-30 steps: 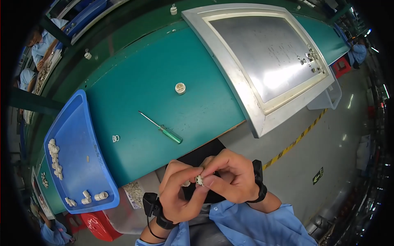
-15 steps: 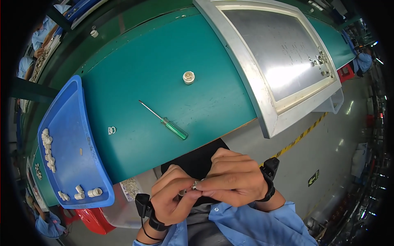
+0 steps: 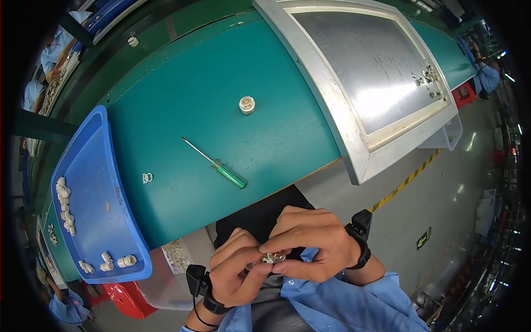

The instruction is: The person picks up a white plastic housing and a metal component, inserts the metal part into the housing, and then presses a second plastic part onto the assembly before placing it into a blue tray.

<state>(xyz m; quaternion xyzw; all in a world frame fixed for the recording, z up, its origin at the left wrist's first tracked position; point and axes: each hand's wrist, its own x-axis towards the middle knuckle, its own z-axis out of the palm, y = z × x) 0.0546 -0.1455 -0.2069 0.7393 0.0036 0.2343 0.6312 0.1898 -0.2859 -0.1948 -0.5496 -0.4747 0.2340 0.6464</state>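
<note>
Over my lap, just off the table's near edge, my left hand (image 3: 238,271) and my right hand (image 3: 312,243) meet fingertip to fingertip. Between them they pinch a small shiny metal part (image 3: 273,258) with some white on it; its exact kind is too small to make out. Closest on the green tabletop (image 3: 182,210) lies a screwdriver (image 3: 229,173) with a green handle, its tip pointing away to the left. Farther off, a round white plastic fitting (image 3: 246,105) stands by itself. Small white rings (image 3: 147,177) lie left of the screwdriver.
At the left a blue tray (image 3: 119,221) holds several white fittings (image 3: 65,205). A metal-framed panel (image 3: 354,138) with small metal parts (image 3: 431,77) on it stands at the right. Below the table are a clear bin (image 3: 191,254) and a red stool (image 3: 130,299). People sit at the far edges.
My right fingers have opened a little around the metal part, so more of it shows. My left hand has shifted slightly to the right. The table things look shifted slightly left.
</note>
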